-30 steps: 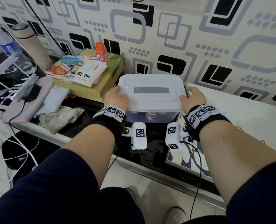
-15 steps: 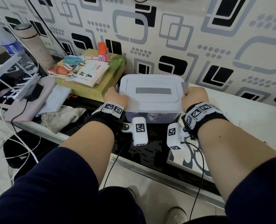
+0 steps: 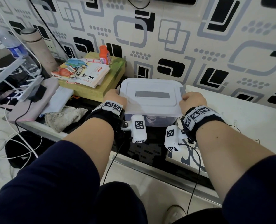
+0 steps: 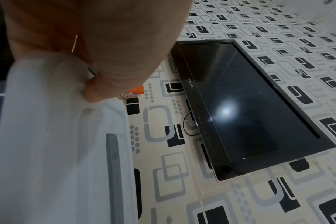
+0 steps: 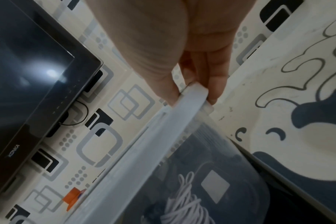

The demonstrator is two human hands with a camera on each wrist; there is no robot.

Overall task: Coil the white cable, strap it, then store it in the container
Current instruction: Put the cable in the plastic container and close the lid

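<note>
While my left hand (image 3: pixel 115 98) grips the left edge of the lid (image 3: pixel 151 101) and my right hand (image 3: pixel 193 101) pinches its right edge, thumb on top and fingers (image 5: pixel 215 84) under the rim, the container (image 3: pixel 159 121) stands on the desk (image 3: pixel 247 122) against the patterned wall. Both hands are clamped on the lid, 1 at each end. Through the clear side, the right wrist view shows the white cable (image 5: pixel 184 207) coiled inside the container, beside a white square label (image 5: pixel 215 185) whose writing I cannot read. On the wall hangs a black television (image 4: pixel 249 109) marked KONKA. Left of the container, 1 orange-capped bottle (image 3: pixel 104 54) stands by a book (image 3: pixel 87 75) with printed characters too small to read.
</note>
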